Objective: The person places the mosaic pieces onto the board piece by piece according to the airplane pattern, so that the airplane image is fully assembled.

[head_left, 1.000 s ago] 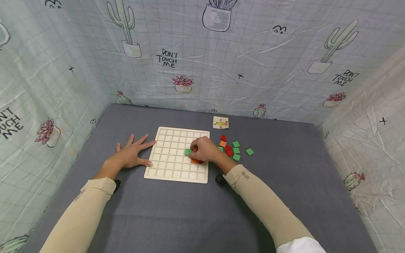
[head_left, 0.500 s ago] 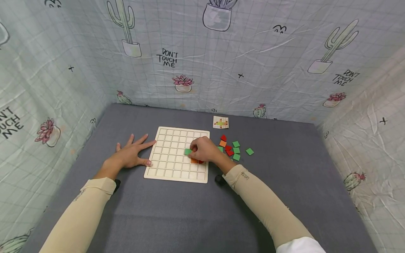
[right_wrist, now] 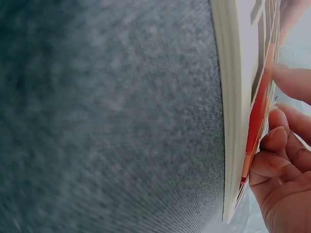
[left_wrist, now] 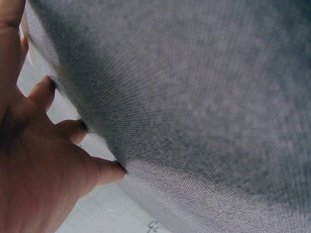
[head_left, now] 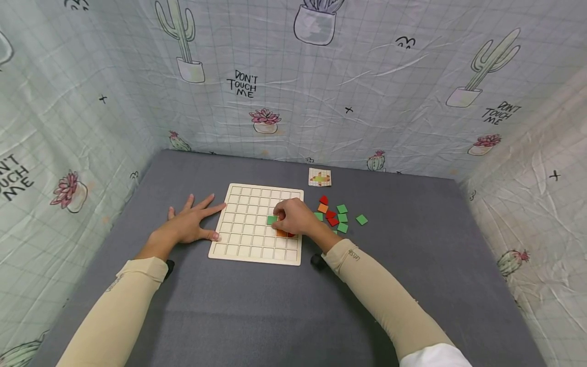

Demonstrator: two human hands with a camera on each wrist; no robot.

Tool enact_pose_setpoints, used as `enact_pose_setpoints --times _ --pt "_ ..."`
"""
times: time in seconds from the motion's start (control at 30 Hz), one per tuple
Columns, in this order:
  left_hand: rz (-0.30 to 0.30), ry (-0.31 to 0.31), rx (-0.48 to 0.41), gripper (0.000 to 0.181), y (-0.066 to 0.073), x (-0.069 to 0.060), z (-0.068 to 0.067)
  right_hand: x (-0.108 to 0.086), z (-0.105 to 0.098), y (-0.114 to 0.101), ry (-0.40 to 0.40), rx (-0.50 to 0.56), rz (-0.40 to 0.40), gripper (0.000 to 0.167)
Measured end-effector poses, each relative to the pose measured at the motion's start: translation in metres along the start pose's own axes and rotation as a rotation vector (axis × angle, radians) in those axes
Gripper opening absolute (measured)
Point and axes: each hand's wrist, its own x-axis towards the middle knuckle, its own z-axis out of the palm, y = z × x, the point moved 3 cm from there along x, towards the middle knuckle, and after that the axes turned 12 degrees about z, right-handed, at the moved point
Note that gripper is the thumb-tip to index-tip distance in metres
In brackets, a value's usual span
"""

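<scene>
A pale wooden grid board (head_left: 240,229) lies on the grey cloth. My left hand (head_left: 185,227) rests at its left side with fingers spread; the thumb and forefinger touch the board's edge. In the left wrist view, other fingertips (left_wrist: 114,170) press the cloth. Over the board's right half, my right hand (head_left: 295,216) has curled fingers and pinches a green square tile (head_left: 271,220) by its right side. Just below that hand an orange tile (head_left: 281,233) and a red tile (head_left: 291,235) lie on the board, partly covered. The right wrist view shows a red tile (right_wrist: 256,119) under the fingers.
Right of the board lie several loose tiles: green squares (head_left: 342,218), red pieces (head_left: 332,221) and an orange square (head_left: 323,208). One green tile (head_left: 362,219) lies farther right. A small pattern card (head_left: 319,177) sits behind them. Printed fabric (head_left: 302,132) walls the table.
The green tile at my right fingertips has shifted very slightly left, and the right hand with it. My left hand stays in place.
</scene>
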Motion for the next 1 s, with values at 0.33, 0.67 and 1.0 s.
enact_pose_setpoints --times 0.33,0.67,1.0 --pt "0.005 -0.005 0.007 0.105 0.000 0.002 0.000 -0.009 -0.012 0.004 0.045 0.140 -0.013 0.011" --pt "0.016 -0.004 0.002 0.106 -0.001 0.000 -0.002 -0.024 -0.037 0.032 0.070 0.201 0.081 0.009" --pt "0.018 -0.011 0.004 0.106 -0.003 0.002 0.001 -0.047 -0.059 0.072 0.144 0.237 0.143 0.010"
